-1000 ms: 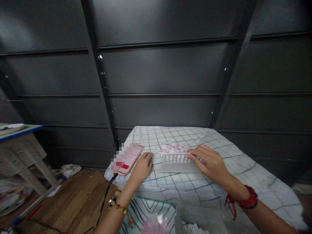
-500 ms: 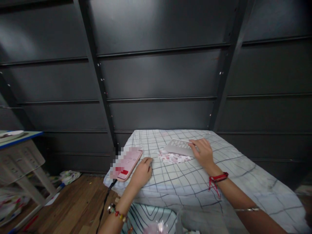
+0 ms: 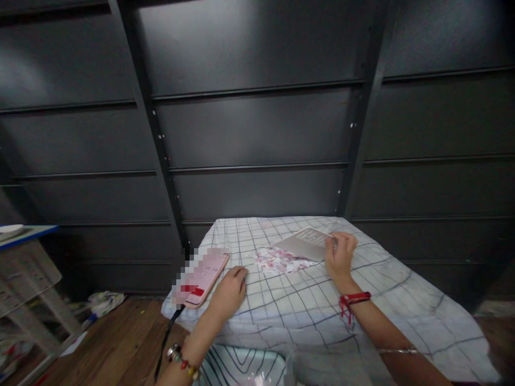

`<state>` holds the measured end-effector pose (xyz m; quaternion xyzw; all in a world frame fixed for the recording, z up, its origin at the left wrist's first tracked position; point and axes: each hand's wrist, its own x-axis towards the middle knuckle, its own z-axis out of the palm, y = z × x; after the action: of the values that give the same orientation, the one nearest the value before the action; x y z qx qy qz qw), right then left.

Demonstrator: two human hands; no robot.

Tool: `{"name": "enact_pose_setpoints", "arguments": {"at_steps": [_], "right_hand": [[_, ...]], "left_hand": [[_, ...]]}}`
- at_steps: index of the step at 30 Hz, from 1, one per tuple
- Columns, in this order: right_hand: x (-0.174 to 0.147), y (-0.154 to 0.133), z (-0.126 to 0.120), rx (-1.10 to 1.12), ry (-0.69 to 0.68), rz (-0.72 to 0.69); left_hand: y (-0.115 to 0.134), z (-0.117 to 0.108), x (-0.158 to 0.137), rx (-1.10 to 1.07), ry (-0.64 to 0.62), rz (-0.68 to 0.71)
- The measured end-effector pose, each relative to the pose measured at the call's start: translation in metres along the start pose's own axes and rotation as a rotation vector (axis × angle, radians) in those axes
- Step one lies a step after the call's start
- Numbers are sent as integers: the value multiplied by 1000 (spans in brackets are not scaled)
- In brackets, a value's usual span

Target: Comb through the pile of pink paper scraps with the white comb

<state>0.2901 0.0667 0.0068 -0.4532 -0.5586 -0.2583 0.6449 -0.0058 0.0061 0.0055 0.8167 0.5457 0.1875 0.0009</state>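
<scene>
Slotted white plastic panel (image 3: pixel 303 242) is tilting up off the checked sheet (image 3: pixel 289 300) of the bed, and I am pinching its near right edge with my right hand (image 3: pixel 340 256), fingers clamped on it. Pink paper scraps (image 3: pixel 279 261) are lying just under its lower edge. My left hand (image 3: pixel 229 292) is resting loosely curled, holding nothing, beside the pink phone (image 3: pixel 203 277). I judge I am mid-lift; next calls for a steady grip.

Faint digits on the screen of the pink phone (image 3: pixel 203 277), above a red button, too small and blurred to read for certain. Left part of that screen pixelated. No other legible text, label or brand.
</scene>
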Motion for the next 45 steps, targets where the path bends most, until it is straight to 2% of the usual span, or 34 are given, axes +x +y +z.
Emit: {"name": "enact_pose_setpoints", "arguments": {"at_steps": [4, 8, 12, 17, 21, 24, 35, 45], "right_hand": [[0, 4, 1, 18, -16, 18], [0, 5, 0, 34, -33, 35], [0, 5, -1, 46, -40, 58], [0, 5, -1, 63, -54, 89], [0, 5, -2, 72, -63, 108], [1, 5, -2, 77, -69, 117], [1, 6, -5, 84, -54, 168], [-1, 8, -2, 104, -140, 210]], "left_hand": [[13, -12, 1, 156, -124, 39], [26, -25, 15, 247, -240, -52], [28, -23, 47, 159, -170, -118], [18, 3, 71, 66, 3, -135], [9, 23, 70, 18, 37, -169], [5, 28, 67, -15, 50, -178], [4, 30, 67, -59, 55, -199], [2, 31, 67, -77, 69, -191]]}}
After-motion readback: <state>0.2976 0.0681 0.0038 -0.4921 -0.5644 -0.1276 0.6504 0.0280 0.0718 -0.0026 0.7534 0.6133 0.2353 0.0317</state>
